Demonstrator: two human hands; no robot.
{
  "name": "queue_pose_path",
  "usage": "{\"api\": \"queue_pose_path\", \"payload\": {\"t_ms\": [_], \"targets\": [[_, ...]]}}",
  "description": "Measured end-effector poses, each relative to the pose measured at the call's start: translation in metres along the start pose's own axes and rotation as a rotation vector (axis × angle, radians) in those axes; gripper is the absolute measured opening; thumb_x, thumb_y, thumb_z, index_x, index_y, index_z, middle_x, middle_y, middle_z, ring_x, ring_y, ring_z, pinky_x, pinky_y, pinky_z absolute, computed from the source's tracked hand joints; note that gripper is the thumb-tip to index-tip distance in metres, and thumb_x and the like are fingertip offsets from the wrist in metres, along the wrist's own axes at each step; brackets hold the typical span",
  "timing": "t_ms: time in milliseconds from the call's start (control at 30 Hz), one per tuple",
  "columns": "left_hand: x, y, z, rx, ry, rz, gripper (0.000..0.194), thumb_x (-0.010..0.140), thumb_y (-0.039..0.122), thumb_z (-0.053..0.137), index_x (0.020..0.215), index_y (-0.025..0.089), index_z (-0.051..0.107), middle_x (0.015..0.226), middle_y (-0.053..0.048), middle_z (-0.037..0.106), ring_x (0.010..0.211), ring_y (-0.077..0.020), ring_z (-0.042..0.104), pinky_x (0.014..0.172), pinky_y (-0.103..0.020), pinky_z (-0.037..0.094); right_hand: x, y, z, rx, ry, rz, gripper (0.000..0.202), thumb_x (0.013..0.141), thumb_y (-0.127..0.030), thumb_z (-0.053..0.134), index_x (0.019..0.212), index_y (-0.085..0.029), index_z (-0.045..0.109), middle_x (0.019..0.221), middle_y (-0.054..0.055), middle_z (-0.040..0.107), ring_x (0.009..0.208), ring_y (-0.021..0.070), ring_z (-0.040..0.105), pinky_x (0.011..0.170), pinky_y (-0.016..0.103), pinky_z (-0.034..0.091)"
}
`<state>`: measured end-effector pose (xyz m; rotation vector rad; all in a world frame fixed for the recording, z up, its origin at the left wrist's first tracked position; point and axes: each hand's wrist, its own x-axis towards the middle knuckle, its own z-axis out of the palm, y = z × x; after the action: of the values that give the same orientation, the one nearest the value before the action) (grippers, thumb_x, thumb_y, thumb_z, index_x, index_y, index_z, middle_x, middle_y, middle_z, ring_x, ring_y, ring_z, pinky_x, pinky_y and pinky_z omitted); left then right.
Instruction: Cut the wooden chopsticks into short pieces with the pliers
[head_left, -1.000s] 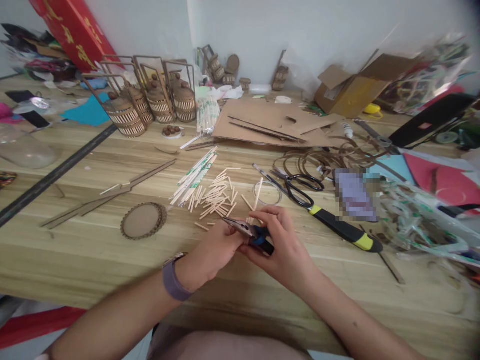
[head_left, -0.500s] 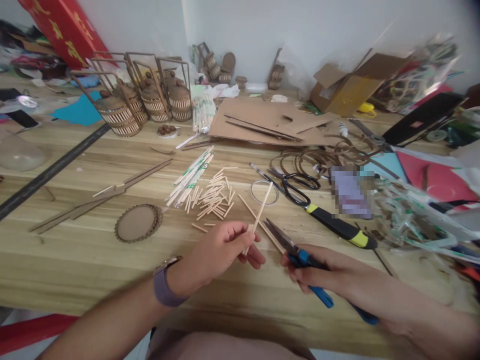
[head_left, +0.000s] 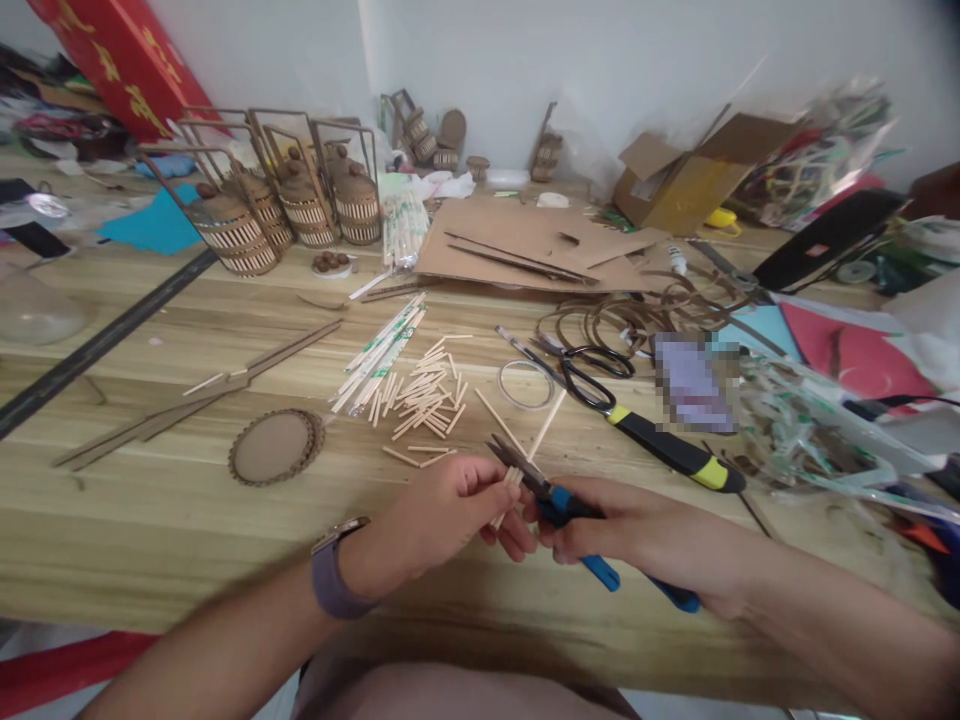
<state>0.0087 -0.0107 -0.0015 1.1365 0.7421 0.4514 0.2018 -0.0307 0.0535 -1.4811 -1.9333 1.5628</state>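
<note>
My left hand is closed around several short wooden sticks, its thumb pressed on them. A longer wooden stick slants up and right from the bunch. Blue-handled snips are gripped in my right hand, their handles apart. The dark jaws lie across the sticks, close to my left thumb; whether they touch the wood I cannot tell. Another long stick runs behind the jaws, its lower end hidden. A pile of short cut sticks lies just beyond my left hand.
Green-printed wrapped chopsticks and a round cardboard piece lie left. Black-handled scissors, a black-and-yellow cutter handle and a ring sit right. Small handled baskets stand behind, beside a cardboard sheet.
My right hand has moved left with the snips, bringing the jaws to the sticks at my left hand. The longer slanting stick has shifted right and down.
</note>
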Motion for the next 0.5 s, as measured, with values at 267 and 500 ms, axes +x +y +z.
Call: {"api": "queue_pose_path", "payload": {"t_ms": [267,500], "targets": [[-0.0006,0.0009,0.0018,-0.011,-0.01,-0.034,0.03,0.09,0.042,0.051,0.083,0.014,0.059,0.071,-0.004,0.07,0.061,-0.0122,0.066,0.061,-0.023,0.045,0.0012,-0.0007,-0.001,0.095,-0.082,0.061,0.016,0.073,-0.015,0.052,0.075,-0.024,0.065,0.069,-0.002,0.064,0.064,0.014,0.059,0.05,0.02,0.046],[-0.0008,0.0023,0.0022,-0.019,-0.003,-0.034,0.03,0.089,0.042,0.051,0.082,0.014,0.06,0.068,-0.003,0.069,0.058,-0.0111,0.064,0.06,-0.023,0.045,0.0047,0.0042,0.0031,0.072,-0.055,0.121,0.014,0.07,-0.015,0.051,0.076,-0.022,0.061,0.066,-0.002,0.058,0.061,0.0135,0.054,0.049,0.021,0.042]]}}
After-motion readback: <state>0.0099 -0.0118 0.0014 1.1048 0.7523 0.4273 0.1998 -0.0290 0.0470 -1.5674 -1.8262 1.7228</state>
